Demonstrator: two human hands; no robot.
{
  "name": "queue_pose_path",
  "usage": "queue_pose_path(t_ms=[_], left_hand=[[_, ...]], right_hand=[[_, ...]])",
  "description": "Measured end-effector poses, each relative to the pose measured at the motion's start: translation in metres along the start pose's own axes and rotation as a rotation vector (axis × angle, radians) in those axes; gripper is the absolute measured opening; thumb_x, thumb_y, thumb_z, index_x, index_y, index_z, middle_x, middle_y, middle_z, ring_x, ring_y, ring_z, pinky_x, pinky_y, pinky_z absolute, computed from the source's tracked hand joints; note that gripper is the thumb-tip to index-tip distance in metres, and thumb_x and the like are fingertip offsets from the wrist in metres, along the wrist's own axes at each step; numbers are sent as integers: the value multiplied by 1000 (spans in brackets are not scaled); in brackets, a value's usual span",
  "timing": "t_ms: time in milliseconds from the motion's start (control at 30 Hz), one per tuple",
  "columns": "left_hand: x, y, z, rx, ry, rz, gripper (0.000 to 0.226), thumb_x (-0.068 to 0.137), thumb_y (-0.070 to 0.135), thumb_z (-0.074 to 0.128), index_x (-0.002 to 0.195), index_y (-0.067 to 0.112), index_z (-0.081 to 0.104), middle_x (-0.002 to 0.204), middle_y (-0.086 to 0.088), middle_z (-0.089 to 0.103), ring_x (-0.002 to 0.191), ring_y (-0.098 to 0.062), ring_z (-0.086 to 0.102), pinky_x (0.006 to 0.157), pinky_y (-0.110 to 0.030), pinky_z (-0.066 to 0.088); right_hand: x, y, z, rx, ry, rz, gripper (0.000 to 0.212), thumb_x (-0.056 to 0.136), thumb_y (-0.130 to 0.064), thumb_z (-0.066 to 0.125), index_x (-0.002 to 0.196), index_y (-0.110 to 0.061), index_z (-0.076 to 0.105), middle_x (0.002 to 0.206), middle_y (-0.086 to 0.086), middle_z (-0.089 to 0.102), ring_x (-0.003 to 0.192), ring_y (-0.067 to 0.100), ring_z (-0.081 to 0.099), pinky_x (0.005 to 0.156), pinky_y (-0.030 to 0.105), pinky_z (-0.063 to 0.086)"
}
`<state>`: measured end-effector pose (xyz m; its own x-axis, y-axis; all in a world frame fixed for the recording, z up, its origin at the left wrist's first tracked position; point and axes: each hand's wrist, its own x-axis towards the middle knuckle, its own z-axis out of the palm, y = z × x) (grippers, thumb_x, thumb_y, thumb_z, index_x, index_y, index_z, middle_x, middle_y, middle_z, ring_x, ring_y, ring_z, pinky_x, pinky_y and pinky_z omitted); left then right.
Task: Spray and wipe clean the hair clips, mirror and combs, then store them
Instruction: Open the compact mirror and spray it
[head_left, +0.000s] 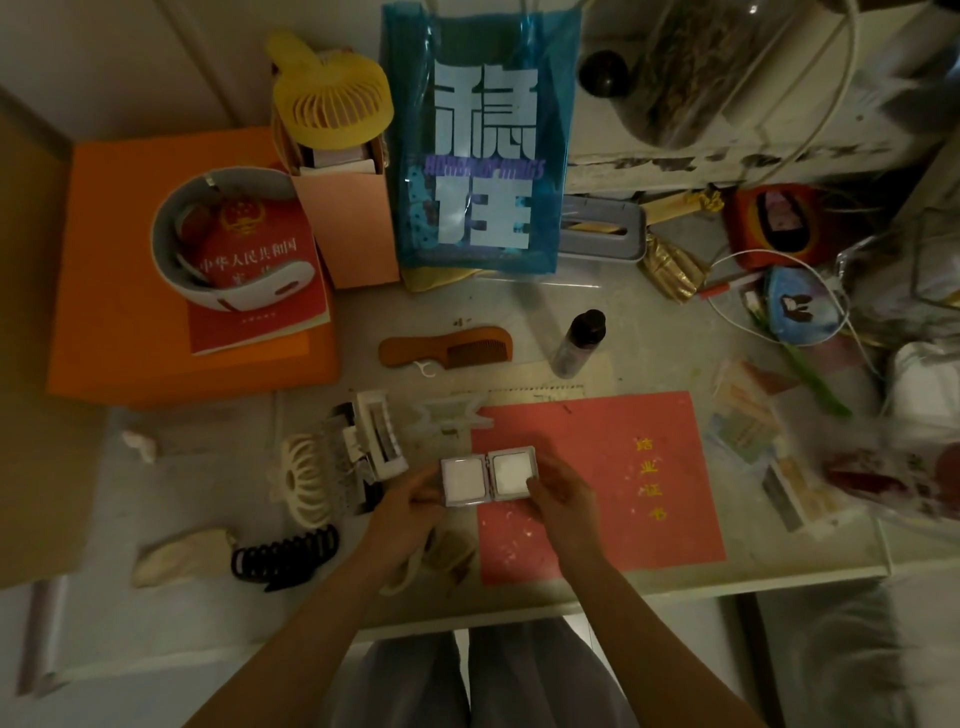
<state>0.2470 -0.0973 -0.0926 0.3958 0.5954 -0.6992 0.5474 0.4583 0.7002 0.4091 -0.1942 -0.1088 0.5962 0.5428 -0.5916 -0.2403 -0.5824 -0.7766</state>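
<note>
A small folding mirror (487, 475) lies open flat, two square panes side by side, held over the table's front. My left hand (408, 506) grips its left half and my right hand (563, 499) grips its right half. A brown wooden comb (447, 349) lies further back, with a dark-capped spray bottle (579, 343) standing to its right. Hair clips sit to the left: a cream oval clip (301, 480), a white rectangular clip (382, 434), a black claw clip (285, 558) and a pale clear clip (457, 413). A crumpled cloth (179, 556) lies near the black clip.
A pink folder (649, 467) covers the table right of my hands. Behind stand a blue plastic bag (480, 140), a yellow fan (335, 98) in a pink box, and an orange box (124, 312) bearing a red book. Cables and clutter crowd the right side.
</note>
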Motion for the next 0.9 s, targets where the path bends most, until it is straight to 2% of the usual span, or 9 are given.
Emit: queue_pose_path(t_ms=[100, 167, 267, 400, 600, 700, 767, 833, 900], left_hand=[[1, -7, 1, 60, 10, -17, 50, 86, -9, 52, 129, 16, 53, 104, -3, 61, 92, -11, 58, 70, -17, 48], [2, -11, 2, 76, 13, -25, 55, 85, -10, 52, 134, 16, 50, 105, -5, 59, 94, -15, 57, 72, -18, 47], [2, -12, 2, 78, 19, -20, 55, 86, -9, 52, 135, 16, 49, 103, -4, 58, 94, -16, 57, 73, -19, 47], [2, -13, 1, 44, 21, -23, 56, 87, -9, 51, 135, 20, 48, 101, -5, 58, 92, -17, 57, 75, -22, 50], [-8, -6, 1, 28, 23, 47, 57, 87, -9, 54, 129, 28, 45, 102, 9, 56, 93, -6, 54, 73, -15, 46], [-19, 2, 1, 47, 59, 114, 50, 86, -9, 56, 123, 24, 49, 103, 17, 55, 93, 4, 53, 71, -4, 45], [-27, 5, -3, 128, 96, 162, 49, 86, -9, 56, 121, 25, 50, 105, 20, 53, 94, 7, 51, 75, -1, 43], [-38, 5, -11, 228, 132, 208, 46, 89, -2, 56, 127, 23, 49, 118, 12, 52, 109, -6, 51, 91, -12, 41], [-50, 0, -22, 332, 203, 226, 42, 92, 10, 56, 133, 16, 47, 126, 3, 47, 120, -16, 46, 101, -26, 37]], right_hand=[[1, 2, -2, -86, -31, -42, 31, 88, -19, 64, 98, -49, 62, 98, -12, 71, 83, 8, 68, 72, 30, 57], [3, 3, -4, -151, -40, -72, 30, 89, -17, 62, 106, -41, 64, 103, -11, 70, 86, 3, 66, 74, 25, 56], [7, 8, -8, -253, -48, -132, 30, 88, -13, 62, 111, -32, 67, 104, -11, 69, 90, 3, 65, 81, 30, 56], [9, 19, -9, -332, -54, -153, 32, 85, -23, 60, 116, -31, 65, 105, -3, 67, 89, 8, 65, 80, 37, 57], [5, 19, -12, -395, -57, -163, 32, 89, -30, 55, 120, -34, 59, 97, -1, 67, 83, 12, 65, 77, 38, 57], [-3, 6, -14, -490, -58, -202, 37, 93, -34, 53, 128, -43, 48, 108, -2, 64, 88, 13, 63, 79, 34, 55], [-9, -2, -15, -611, -52, -263, 48, 95, -23, 54, 140, -29, 39, 114, -1, 52, 99, 19, 56, 84, 29, 46], [-14, -9, -16, -749, -108, -349, 50, 94, -16, 54, 142, -18, 38, 125, 5, 45, 114, 22, 48, 86, 23, 39], [-22, -17, -12, -886, -126, -472, 53, 89, -15, 61, 139, -16, 43, 136, 6, 43, 124, 25, 43, 97, 30, 41]])
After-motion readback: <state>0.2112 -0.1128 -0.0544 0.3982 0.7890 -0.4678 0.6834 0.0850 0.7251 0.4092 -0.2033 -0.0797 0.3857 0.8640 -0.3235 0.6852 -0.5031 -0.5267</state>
